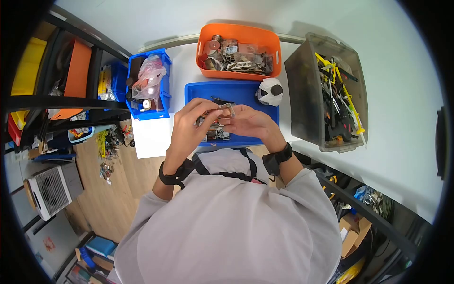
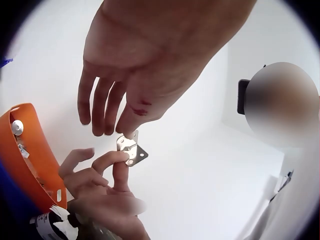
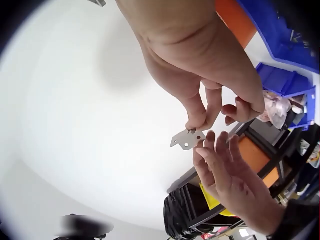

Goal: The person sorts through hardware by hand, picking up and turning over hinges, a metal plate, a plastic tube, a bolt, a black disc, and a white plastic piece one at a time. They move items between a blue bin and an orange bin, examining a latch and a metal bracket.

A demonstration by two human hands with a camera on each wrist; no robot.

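Note:
A small metal plate with holes is held up above a blue tray. The left hand pinches one edge of it with thumb and finger, while the right hand grips it too. In the left wrist view the plate is angular and shiny, between the left thumb and the right fingertips. Seen from the right wrist, the plate hangs under the right fingertips, and the left fingertips touch its side. Small packets and parts lie in the tray, partly hidden by the hands.
Behind the tray is an orange basket of metal parts. A white-wrapped container stands at the tray's right. To the left is a blue bin with a plastic bag; at the right, a grey box of tools.

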